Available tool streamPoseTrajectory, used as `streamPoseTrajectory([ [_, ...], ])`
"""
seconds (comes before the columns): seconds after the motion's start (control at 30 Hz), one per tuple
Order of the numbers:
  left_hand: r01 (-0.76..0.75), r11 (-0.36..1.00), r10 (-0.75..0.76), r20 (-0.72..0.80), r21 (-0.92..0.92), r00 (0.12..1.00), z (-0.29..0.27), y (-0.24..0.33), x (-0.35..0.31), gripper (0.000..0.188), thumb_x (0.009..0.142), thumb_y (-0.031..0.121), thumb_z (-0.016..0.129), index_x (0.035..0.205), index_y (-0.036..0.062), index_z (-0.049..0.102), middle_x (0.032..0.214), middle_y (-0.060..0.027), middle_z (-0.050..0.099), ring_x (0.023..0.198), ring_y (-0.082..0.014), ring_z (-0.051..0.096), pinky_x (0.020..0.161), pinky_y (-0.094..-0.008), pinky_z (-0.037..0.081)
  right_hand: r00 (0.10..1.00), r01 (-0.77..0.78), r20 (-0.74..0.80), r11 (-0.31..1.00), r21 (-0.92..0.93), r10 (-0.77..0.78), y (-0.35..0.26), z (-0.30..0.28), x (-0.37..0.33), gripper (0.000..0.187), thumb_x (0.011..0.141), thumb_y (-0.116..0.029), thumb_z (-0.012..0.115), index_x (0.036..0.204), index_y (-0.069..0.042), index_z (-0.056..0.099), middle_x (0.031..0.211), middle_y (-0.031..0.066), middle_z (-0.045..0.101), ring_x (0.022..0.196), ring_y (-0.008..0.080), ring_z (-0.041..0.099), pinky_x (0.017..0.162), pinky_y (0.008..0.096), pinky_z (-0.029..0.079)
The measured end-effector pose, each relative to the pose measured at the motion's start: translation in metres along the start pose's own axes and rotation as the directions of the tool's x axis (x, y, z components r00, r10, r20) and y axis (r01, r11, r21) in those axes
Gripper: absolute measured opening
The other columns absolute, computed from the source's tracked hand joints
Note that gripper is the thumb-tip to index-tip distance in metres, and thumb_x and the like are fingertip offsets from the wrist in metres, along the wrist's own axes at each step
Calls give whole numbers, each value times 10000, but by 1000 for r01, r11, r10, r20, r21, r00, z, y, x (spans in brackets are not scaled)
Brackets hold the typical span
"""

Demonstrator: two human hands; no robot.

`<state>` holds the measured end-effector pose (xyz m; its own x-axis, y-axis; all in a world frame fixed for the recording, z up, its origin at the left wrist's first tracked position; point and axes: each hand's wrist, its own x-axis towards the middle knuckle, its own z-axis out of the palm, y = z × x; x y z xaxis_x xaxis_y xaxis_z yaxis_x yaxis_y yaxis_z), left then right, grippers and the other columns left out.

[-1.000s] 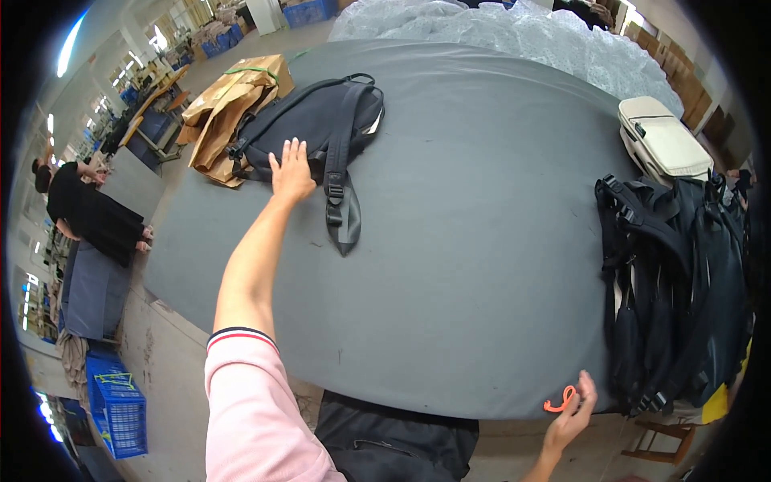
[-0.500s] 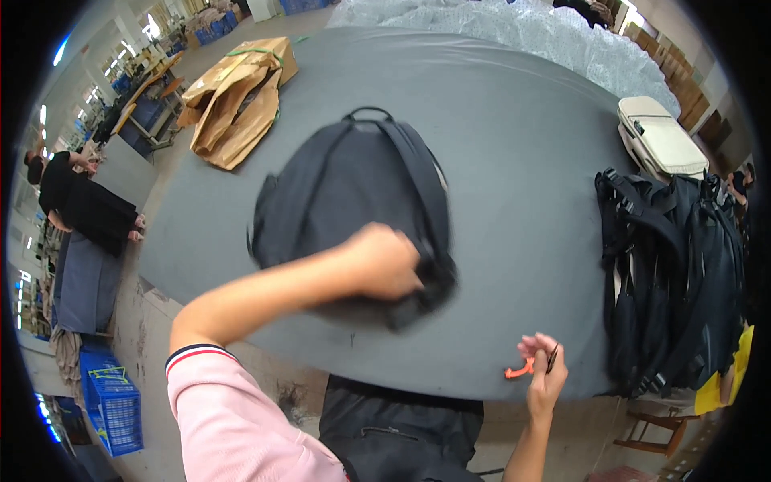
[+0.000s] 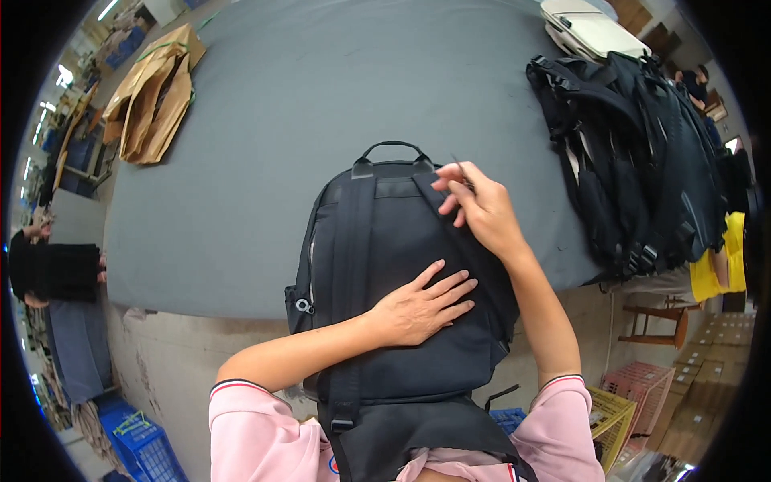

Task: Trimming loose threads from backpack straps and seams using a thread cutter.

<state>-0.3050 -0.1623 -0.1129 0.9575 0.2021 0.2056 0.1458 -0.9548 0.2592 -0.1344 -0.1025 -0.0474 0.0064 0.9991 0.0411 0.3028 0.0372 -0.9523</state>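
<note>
A black backpack (image 3: 401, 209) lies with its strap side up, its top handle on the table and its lower part drawn over the near edge against my body. My left hand (image 3: 424, 307) rests open on its back panel, fingers stretched toward the right. Above the upper right shoulder strap is my right hand (image 3: 475, 201), its fingers curled round a small dark pointed tool (image 3: 458, 166) that looks like thread snips. The tool is mostly hidden by the fingers; only its thin tip sticks out. A round zipper pull (image 3: 303, 305) hangs at the bag's left side.
A grey-covered table (image 3: 321, 80) spreads ahead. Black backpacks (image 3: 618, 161) are piled at its right, a cream bag (image 3: 594, 28) behind them. Crumpled brown paper (image 3: 157, 96) lies far left. Crates (image 3: 638, 394) and a wooden stool (image 3: 658, 321) stand below right. Another person (image 3: 60, 265) is at left.
The backpack has come toward me and over the table's near edge. My left hand has gone from a closed grip to lying flat on it. My right hand has moved up over the bag.
</note>
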Motion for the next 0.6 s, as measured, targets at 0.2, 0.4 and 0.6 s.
streamPoseTrajectory([
  [0.2, -20, 921, -129, -352, -389, 927, 0, -14, -1, 211, 725, 88, 650, 934, 67, 640, 1067, -98, 600, 1078, -258, 549, 963, -419, 401, 965, 3, -262, 996, -92, -27, 64, 24, 2, 159, 923, -73, 481, 1017, 18, 573, 750, 63, 633, 497, 66, 494, 484, 211, 406],
  [0.4, 421, 876, -458, -678, -234, 575, -61, -127, 39, 130, 745, -10, 595, 869, 29, 606, 882, -101, 599, 878, -306, 561, 751, -400, 435, 952, -48, -293, 989, 140, 87, 60, 21, 1, 144, 926, -87, 478, 966, 1, 585, 700, 40, 619, 471, 47, 466, 470, 209, 392],
  [0.6, 646, 738, -665, -369, -194, 649, -48, -150, 51, 92, 813, 115, 593, 809, 37, 641, 792, -103, 595, 810, -285, 581, 725, -398, 472, 956, -58, -274, 983, 172, 104, 60, 22, 1, 145, 930, -90, 484, 975, -5, 592, 713, 32, 602, 495, 40, 462, 479, 200, 390],
])
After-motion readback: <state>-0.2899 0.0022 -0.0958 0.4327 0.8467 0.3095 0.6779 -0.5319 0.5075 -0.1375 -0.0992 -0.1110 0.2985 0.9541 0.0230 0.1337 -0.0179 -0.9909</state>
